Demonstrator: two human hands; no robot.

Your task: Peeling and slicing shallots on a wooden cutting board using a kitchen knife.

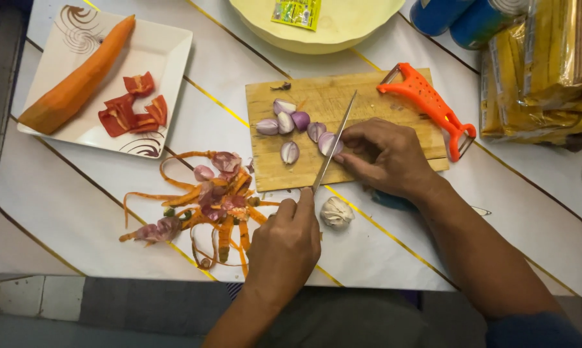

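Your left hand grips the handle of a knife, whose blade runs up and away from it across the wooden cutting board. Your right hand pins a peeled shallot against the blade with its fingertips. Just left of that hand lie more peeled shallots; beyond it rests an orange peeler. A garlic bulb sits between your hands on the bench. Left of your knife hand lies a heap of peelings, and farther off a plate with a carrot.
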